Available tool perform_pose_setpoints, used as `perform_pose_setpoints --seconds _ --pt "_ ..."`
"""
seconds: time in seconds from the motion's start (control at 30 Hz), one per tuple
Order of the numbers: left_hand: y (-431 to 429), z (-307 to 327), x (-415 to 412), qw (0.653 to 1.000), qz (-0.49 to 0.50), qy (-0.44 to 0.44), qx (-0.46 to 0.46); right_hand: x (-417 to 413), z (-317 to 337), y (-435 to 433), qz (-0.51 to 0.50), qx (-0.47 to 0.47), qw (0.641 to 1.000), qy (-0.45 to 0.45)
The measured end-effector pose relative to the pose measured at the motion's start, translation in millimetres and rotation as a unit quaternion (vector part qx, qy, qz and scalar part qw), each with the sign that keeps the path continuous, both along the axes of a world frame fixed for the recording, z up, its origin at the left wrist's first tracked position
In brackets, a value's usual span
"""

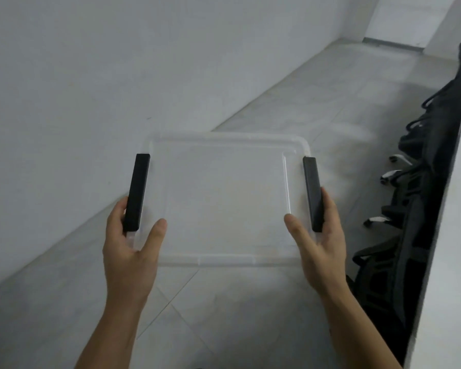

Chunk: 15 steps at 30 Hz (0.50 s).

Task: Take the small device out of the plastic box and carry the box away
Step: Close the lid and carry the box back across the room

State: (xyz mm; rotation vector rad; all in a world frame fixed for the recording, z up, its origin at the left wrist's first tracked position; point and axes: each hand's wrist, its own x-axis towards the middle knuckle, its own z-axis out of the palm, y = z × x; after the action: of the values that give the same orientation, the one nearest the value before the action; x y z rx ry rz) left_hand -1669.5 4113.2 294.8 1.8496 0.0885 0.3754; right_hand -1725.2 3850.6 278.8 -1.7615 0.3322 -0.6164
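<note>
The left hand has its grip closed on the left edge of the clear rectangular plastic box, thumb inside, by the black latch. The box is held over the grey tiled floor. The right hand clasps the right edge likewise. Black office chairs stand far right.

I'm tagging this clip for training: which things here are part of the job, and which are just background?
Part of the job:
plastic box, clear, with black side handles
left hand, gripping one handle
right hand, gripping the other

Just background:
black office chairs along the right
tiled floor
white wall
</note>
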Motion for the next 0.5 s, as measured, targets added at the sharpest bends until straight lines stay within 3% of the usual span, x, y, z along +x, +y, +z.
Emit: perform_pose_setpoints --seconds 0.23,0.5 --pt "-38.8 -23.5 204.4 0.997 -0.070 -0.001 -0.027 172.6 -8.6 -28.9 -0.070 -0.029 0.997 0.010" --pt "-187.3 -9.4 406.8 0.961 -0.277 0.014 -0.001 278.1 10.5 -126.3 -0.275 -0.025 0.960 0.043"
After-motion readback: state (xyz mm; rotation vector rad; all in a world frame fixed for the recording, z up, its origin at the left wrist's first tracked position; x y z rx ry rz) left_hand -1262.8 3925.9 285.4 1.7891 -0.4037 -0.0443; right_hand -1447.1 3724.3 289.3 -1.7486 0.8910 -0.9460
